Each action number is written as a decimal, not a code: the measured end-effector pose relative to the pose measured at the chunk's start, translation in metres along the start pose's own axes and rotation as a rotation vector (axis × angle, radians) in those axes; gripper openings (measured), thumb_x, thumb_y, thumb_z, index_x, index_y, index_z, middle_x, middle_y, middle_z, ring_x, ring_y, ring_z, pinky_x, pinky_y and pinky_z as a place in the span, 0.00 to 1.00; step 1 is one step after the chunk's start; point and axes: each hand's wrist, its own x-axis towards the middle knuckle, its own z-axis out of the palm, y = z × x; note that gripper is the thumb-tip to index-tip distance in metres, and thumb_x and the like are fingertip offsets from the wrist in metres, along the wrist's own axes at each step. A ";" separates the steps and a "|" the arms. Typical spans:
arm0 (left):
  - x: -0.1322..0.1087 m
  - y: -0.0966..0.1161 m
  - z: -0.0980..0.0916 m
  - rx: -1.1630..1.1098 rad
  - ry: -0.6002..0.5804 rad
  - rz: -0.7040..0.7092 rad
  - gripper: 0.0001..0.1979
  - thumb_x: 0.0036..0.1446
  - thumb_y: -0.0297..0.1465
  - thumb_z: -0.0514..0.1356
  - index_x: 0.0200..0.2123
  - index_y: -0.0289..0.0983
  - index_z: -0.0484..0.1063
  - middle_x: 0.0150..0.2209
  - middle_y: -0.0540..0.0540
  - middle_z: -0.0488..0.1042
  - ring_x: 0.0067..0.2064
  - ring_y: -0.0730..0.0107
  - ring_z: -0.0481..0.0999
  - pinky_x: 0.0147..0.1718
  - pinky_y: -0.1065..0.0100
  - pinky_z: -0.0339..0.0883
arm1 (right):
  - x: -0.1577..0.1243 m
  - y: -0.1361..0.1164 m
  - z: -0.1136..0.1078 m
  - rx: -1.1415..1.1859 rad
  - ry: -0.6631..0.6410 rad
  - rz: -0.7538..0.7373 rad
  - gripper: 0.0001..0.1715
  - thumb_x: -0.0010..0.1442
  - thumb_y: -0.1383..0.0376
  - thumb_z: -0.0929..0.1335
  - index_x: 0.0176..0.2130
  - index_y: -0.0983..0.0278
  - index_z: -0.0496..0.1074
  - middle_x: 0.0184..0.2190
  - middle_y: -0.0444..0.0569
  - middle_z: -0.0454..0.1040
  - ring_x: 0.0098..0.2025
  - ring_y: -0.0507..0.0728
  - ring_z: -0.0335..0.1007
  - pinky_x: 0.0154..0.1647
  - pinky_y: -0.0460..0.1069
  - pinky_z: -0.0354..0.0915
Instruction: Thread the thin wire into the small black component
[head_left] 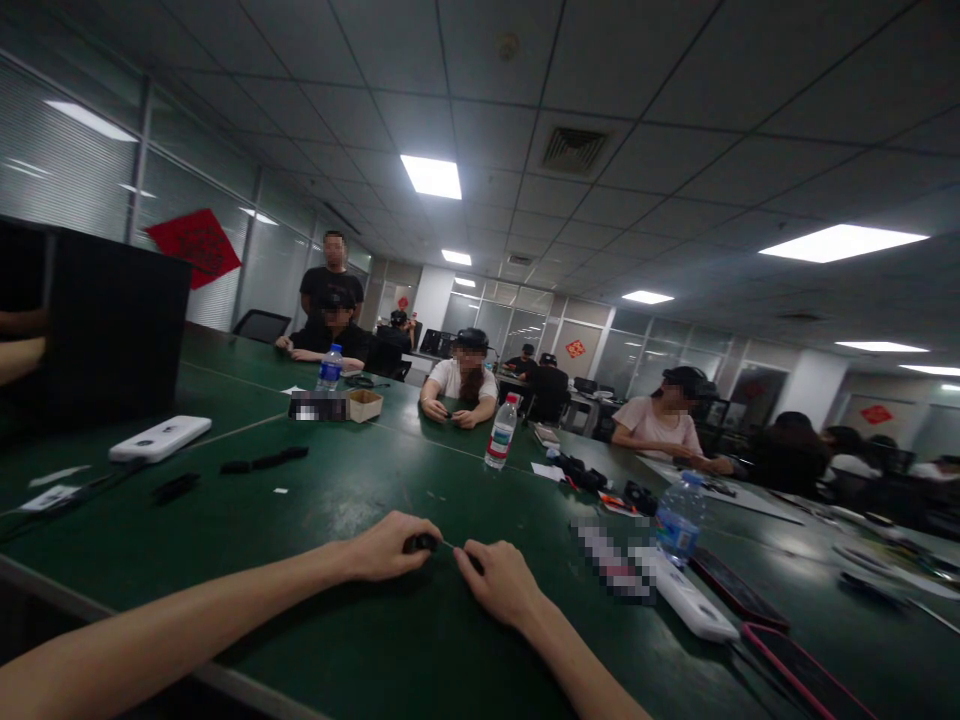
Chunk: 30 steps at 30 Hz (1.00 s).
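Note:
Above the green table [337, 640], my left hand [386, 548] is closed around a small black object [424, 542], whose rounded end shows past the fingers. My right hand [501, 582] is closed too, just to the right of it. A dark bit shows between its thumb and curled fingers, mostly hidden by them. Between the two hands runs a short, thin, pale piece [448, 544], which reaches from the black object toward the right fingertips. Its kind is too small to tell.
A red-capped water bottle [499, 436] stands ahead. On the right are a blue-capped bottle [679, 520], a white power strip [690, 598] and phones [802, 670]. Another power strip [161, 440] and black strips [264, 460] lie left. Several people sit around the table.

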 end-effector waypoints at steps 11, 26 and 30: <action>0.000 0.001 0.000 -0.054 -0.004 -0.045 0.17 0.53 0.25 0.56 0.46 0.38 0.73 0.36 0.48 0.78 0.32 0.71 0.74 0.32 0.73 0.66 | 0.000 -0.002 -0.003 0.022 -0.014 0.004 0.28 0.70 0.51 0.54 0.34 0.61 0.73 0.30 0.48 0.77 0.31 0.54 0.72 0.35 0.45 0.59; -0.002 0.008 -0.004 -0.124 -0.021 -0.071 0.17 0.62 0.40 0.55 0.48 0.37 0.71 0.31 0.48 0.76 0.30 0.69 0.74 0.30 0.71 0.64 | -0.002 -0.002 -0.005 -0.010 0.003 0.012 0.28 0.70 0.52 0.54 0.34 0.61 0.74 0.31 0.49 0.78 0.32 0.55 0.74 0.36 0.46 0.60; 0.000 0.000 0.000 -0.107 0.026 -0.059 0.17 0.62 0.41 0.55 0.47 0.37 0.72 0.30 0.48 0.76 0.30 0.69 0.73 0.30 0.71 0.63 | -0.002 -0.003 -0.005 -0.013 -0.009 0.008 0.28 0.70 0.52 0.53 0.35 0.61 0.74 0.32 0.49 0.78 0.33 0.56 0.74 0.36 0.47 0.60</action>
